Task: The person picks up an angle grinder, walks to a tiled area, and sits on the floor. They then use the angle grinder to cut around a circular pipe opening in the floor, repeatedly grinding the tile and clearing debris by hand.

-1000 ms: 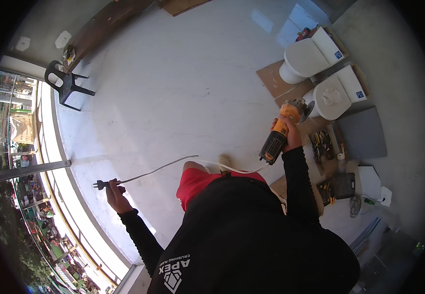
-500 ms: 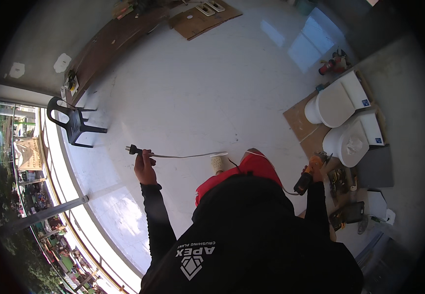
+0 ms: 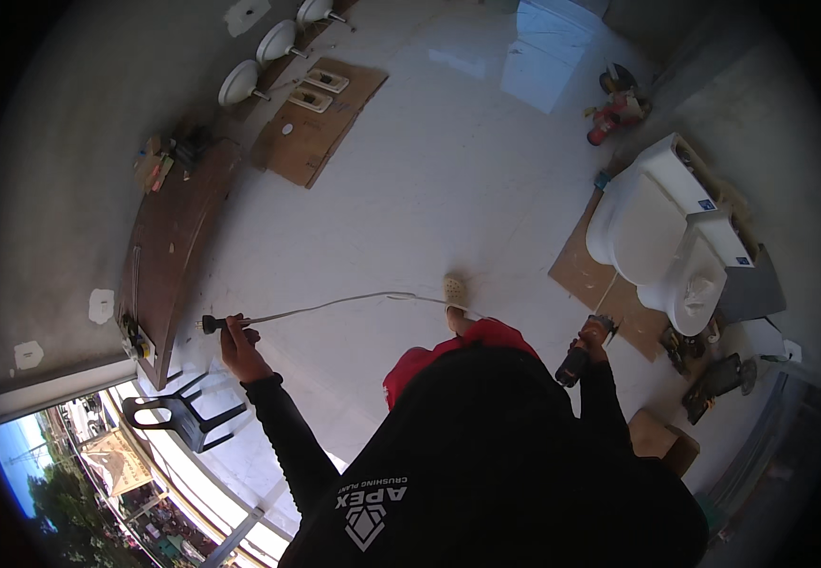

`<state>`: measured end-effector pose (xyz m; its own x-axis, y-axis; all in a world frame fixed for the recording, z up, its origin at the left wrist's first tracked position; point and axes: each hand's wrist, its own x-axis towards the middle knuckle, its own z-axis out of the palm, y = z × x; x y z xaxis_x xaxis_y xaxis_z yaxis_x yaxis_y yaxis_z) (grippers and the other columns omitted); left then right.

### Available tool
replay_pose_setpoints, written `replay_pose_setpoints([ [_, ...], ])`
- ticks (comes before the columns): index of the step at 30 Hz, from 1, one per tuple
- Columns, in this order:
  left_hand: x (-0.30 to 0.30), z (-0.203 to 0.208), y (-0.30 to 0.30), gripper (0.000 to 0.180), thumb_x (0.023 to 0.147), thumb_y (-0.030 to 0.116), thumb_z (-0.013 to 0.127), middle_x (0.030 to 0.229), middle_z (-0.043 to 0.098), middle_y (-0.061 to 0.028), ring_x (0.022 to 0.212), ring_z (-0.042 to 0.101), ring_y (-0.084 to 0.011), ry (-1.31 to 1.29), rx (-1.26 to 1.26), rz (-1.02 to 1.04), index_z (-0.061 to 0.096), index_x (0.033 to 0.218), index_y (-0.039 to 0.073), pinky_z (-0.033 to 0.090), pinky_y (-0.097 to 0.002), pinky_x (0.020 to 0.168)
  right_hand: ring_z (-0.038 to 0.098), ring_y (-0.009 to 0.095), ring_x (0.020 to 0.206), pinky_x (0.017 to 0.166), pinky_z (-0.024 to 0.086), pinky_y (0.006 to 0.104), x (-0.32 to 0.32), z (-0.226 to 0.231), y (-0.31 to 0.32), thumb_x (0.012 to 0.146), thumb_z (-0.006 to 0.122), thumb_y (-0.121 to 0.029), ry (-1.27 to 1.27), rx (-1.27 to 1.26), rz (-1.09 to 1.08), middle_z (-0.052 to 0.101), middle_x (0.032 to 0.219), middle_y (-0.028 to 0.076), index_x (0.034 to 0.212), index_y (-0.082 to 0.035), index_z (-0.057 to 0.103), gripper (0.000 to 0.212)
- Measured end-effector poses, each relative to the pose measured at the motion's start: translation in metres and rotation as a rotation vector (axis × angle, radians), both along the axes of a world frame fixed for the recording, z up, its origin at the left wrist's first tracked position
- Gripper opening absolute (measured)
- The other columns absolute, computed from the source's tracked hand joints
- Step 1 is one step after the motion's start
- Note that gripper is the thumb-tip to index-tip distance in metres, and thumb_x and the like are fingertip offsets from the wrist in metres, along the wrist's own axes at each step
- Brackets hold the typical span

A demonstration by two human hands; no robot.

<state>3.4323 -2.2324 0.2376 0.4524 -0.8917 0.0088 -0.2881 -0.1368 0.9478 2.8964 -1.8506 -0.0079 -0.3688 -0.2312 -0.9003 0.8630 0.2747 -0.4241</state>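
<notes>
My left hand [image 3: 243, 350] is closed on the pale cord [image 3: 321, 305] just behind its black plug [image 3: 210, 324], which sticks out beyond the fingers. From there the cord sags rightward over the floor, past a cream clog [image 3: 455, 290], and disappears behind my body. On the right, my right hand [image 3: 594, 352] grips an orange-and-black power tool [image 3: 572, 366]; its exact kind is unclear. Just beyond it, cardboard lies under two white toilets [image 3: 640, 227].
A dark plastic chair [image 3: 181, 418] stands at lower left beside a brown tabletop [image 3: 183, 227]. White basins [image 3: 239, 83] and cardboard [image 3: 321, 133] with two pale fixtures lie at the far left. Red tools [image 3: 614, 114] rest at far right. Other tools [image 3: 713, 383] sit near the right wall.
The view has turned, so the chair sits lower and the basins appear at upper left. My left hand, still holding the cord, shows farther left and slightly lower. The tool stays in my right hand.
</notes>
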Motion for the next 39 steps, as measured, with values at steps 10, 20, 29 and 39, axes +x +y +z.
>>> replay_pose_setpoints([
  [10,-0.115,0.028,-0.276,0.038,0.1,0.038,0.052,0.069,0.052,0.0012,0.063,0.047,-0.007,-0.095,-0.123,-0.141,0.063,0.098,0.002,0.04,-0.023,0.06,0.064,0.022,0.057,0.055,0.056,0.0333,-0.126,0.043,-0.255,0.069,0.076,-0.017,0.344,0.208,0.391,0.062,0.073,0.011,0.088,0.002,0.058,0.032],
  [20,-0.323,0.006,-0.566,0.034,0.098,0.038,0.056,0.068,0.054,0.0037,0.062,0.046,-0.0044,0.059,-0.113,-0.515,0.065,0.091,0.005,0.038,-0.0212,0.059,0.061,0.023,0.051,0.051,0.053,0.0352,-0.13,0.004,-0.357,0.071,0.073,-0.019,0.064,0.349,0.105,0.063,0.068,0.01,0.076,-0.001,0.061,0.022],
  [29,-0.552,0.015,-0.757,0.034,0.099,0.034,0.056,0.068,0.056,0.0019,0.063,0.048,-0.0051,0.155,-0.154,-0.791,0.065,0.094,0.002,0.038,-0.021,0.06,0.054,0.019,0.046,0.048,0.046,0.033,-0.182,-0.06,-0.468,0.066,0.075,-0.027,0.011,0.432,0.383,0.059,0.06,0.006,0.066,-0.006,0.06,0.026],
  [39,-0.818,0.052,-0.893,0.026,0.097,0.031,0.06,0.077,0.061,-0.0006,0.061,0.049,-0.0058,0.447,-0.119,-0.926,0.064,0.096,0.005,0.04,-0.0194,0.058,0.063,0.022,0.051,0.05,0.052,0.0343,-0.467,-0.028,-0.698,0.061,0.086,-0.04,0.036,0.466,-0.074,0.063,0.068,0.012,0.085,0.0,0.061,0.053],
])
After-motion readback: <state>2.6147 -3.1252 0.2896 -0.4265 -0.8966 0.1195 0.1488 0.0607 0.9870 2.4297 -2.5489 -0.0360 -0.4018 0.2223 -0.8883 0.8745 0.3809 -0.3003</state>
